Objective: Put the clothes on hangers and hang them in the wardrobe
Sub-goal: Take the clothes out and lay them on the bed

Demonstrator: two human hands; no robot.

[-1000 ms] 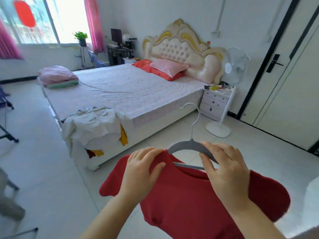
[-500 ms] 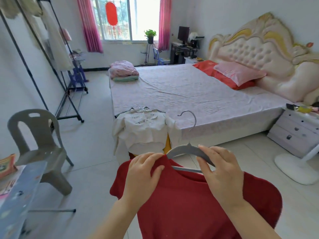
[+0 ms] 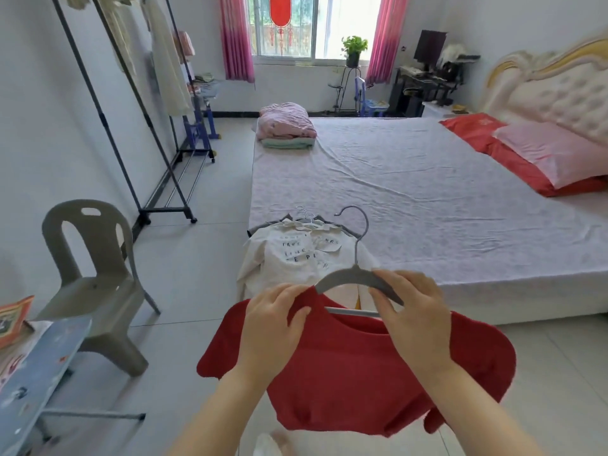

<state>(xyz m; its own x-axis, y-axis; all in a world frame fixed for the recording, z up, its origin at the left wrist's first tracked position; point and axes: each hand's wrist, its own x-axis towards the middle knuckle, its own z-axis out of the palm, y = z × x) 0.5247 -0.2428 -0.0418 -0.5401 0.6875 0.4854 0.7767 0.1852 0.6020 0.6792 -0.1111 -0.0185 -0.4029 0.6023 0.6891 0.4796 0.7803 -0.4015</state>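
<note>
A red shirt hangs in front of me on a grey hanger with a curved metal hook. My left hand pinches the shirt's left shoulder at the hanger's end. My right hand grips the hanger's right arm together with the shirt. A cream printed shirt on hangers lies over the near corner of the bed. A black clothes rack with pale garments stands along the left wall.
A grey plastic chair stands on the left floor, with a blue ironing board at the lower left. Folded bedding lies at the bed's far corner and pillows at its head. Open tiled floor lies between bed and rack.
My view has swung left from the door and fan toward the window and clothes rack. Both hands keep the same hold on the red shirt and hanger.
</note>
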